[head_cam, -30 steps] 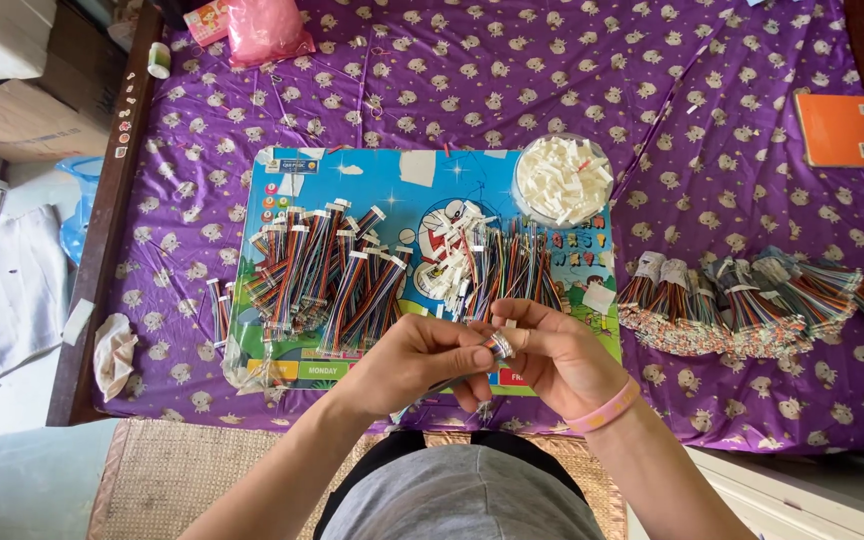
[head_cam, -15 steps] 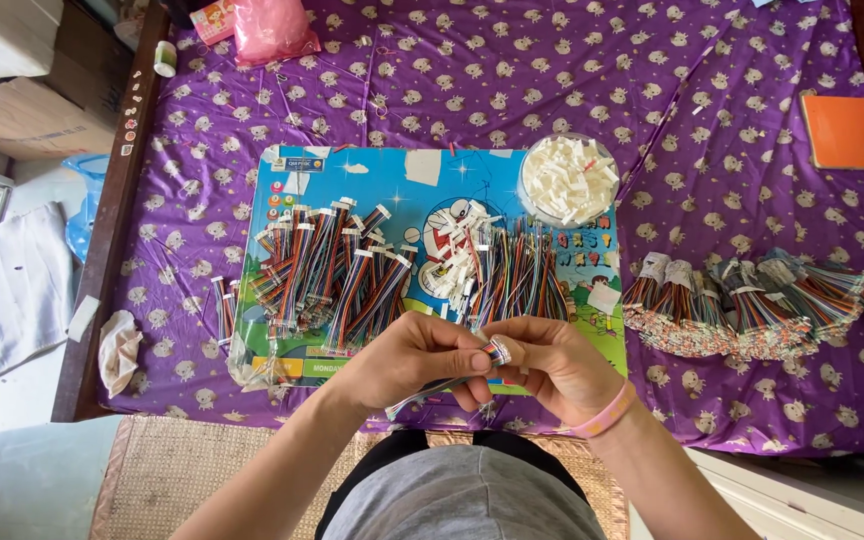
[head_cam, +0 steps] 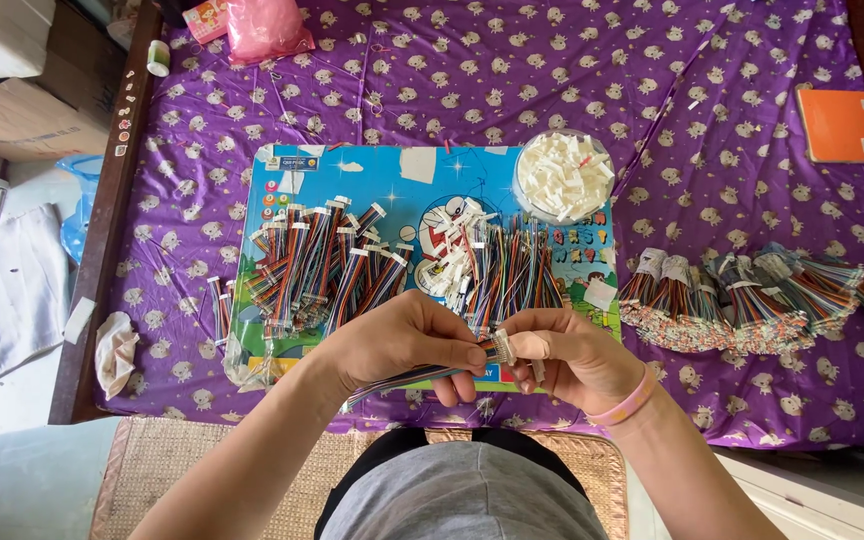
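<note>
My left hand (head_cam: 402, 342) and my right hand (head_cam: 574, 358) meet just over the near edge of a blue cartoon-printed board (head_cam: 422, 180). Between the fingertips is the end of a multicoloured ribbon cable (head_cam: 407, 378) with a small white connector (head_cam: 500, 346); the cable trails down-left under my left hand. My right wrist wears a pink band. On the board lie loose coloured cables with connectors (head_cam: 317, 265) on the left and a second heap (head_cam: 507, 268) just beyond my hands.
A clear bowl of white connector housings (head_cam: 564, 175) stands at the board's far right. Bundled cables (head_cam: 752, 290) lie on the purple patterned cloth (head_cam: 512, 70) to the right. An orange notebook (head_cam: 842, 125) is far right, a pink bag (head_cam: 264, 28) far left.
Both hands stay together at the board's near edge, shifting only slightly as the fingers work the connector end of the cable. The view has moved a little.
</note>
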